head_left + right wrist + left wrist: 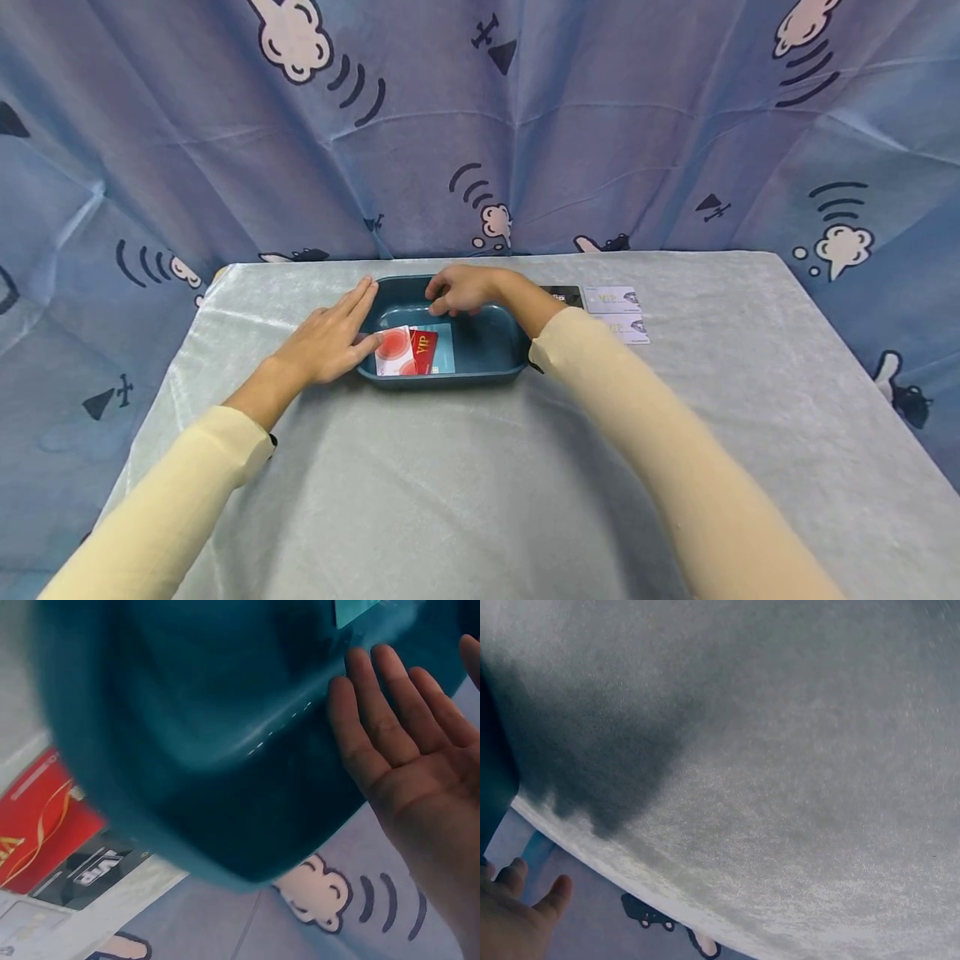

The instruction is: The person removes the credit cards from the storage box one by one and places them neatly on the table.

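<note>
A dark teal plastic bin [435, 382] stands on the cloth-covered table. In its left part lie a white card with a red circle [392, 348], a red VIP card [425, 353] and a light blue card [445, 350], overlapping. My left hand [322, 342] lies against the bin's left end with fingers straight, its thumb over the rim beside the white card. My right hand [463, 289] reaches over the far side of the bin. In the right wrist view its fingers [394, 735] are loosely extended, and nothing shows in them.
Right of the bin lie a black card [567, 295] and two pale silver VIP cards [611, 298]. Another red card [52, 825] shows there in the right wrist view, hidden from the head view by my arm. A blue patterned curtain [480, 125] hangs behind the table.
</note>
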{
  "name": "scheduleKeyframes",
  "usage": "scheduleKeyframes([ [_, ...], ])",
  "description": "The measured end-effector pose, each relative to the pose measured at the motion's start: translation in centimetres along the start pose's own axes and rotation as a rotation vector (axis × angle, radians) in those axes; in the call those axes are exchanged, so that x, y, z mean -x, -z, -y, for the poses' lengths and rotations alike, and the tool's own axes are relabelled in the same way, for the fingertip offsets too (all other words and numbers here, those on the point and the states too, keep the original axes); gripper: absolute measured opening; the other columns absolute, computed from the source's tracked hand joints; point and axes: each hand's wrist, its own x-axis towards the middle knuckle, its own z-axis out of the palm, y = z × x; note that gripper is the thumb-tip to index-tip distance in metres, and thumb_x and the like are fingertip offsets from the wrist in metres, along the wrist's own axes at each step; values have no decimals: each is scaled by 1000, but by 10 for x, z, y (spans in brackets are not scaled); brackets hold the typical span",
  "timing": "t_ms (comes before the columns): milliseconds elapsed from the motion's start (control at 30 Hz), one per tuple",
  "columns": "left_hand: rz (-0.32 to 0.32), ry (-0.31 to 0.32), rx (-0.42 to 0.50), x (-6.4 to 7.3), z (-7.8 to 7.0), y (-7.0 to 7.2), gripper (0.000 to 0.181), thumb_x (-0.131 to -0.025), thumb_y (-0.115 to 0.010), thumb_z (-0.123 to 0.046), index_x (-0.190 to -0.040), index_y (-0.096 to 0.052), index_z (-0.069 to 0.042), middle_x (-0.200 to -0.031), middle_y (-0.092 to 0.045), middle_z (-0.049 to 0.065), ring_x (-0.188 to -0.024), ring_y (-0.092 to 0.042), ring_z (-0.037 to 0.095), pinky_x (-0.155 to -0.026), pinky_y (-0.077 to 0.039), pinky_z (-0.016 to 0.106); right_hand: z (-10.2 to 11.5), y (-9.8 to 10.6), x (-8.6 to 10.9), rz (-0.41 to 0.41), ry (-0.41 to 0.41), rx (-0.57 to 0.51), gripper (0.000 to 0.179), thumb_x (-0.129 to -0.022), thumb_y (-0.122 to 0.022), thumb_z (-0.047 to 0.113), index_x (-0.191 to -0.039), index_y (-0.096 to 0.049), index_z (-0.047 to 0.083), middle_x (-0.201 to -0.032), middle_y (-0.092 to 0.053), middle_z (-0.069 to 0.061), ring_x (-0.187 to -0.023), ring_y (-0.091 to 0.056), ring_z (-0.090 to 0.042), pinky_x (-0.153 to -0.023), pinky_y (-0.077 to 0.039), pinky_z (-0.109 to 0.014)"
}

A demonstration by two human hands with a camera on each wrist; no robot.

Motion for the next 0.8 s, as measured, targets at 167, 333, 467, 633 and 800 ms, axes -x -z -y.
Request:
scheduleKeyframes([
  [167,3,-9,-9,0,1,1,81,-102,-44,-47,-160,-5,-7,-167,-3,11,-151,-16,33,-111,-25,65,9,-5,-9,19,-4,-10,45,-100,-57,18,-142,-50,2,-127,-62,-14,-117,-58,-30,-96,-50,-46],
  [333,7,-12,-11,-1,2,1,80,-103,-44,-46,-160,-4,-8,-167,-2,11,-151,-15,32,-111,-25,65,14,-11,-16,42,-1,2,44,-101,-56,19,-143,-50,4,-129,-61,-13,-116,-58,-27,-96,-50,-45],
  [467,7,-18,-14,-2,2,1,80,-103,-44,-46,-160,-4,-7,-167,-3,11,-151,-15,32,-111,-25,65,19,-13,-20,67,2,35,47,-101,-55,19,-145,-48,5,-132,-57,-12,-112,-55,-24,-98,-49,-45],
  [633,7,-13,-13,-2,3,1,79,-103,-44,-45,-160,-6,-6,-167,-3,11,-151,-15,32,-111,-25,66,26,-15,-26,100,8,58,49,-101,-56,20,-147,-46,6,-137,-54,-11,-114,-53,-23,-98,-50,-45],
  [800,11,-18,-11,-1,4,1,79,-103,-43,-46,-160,-5,-6,-167,-2,11,-152,-13,32,-110,-25,66,31,-19,-33,132,-6,54,51,-100,-57,21,-148,-45,8,-141,-52,-10,-124,-52,-24,-101,-48,-47],
])
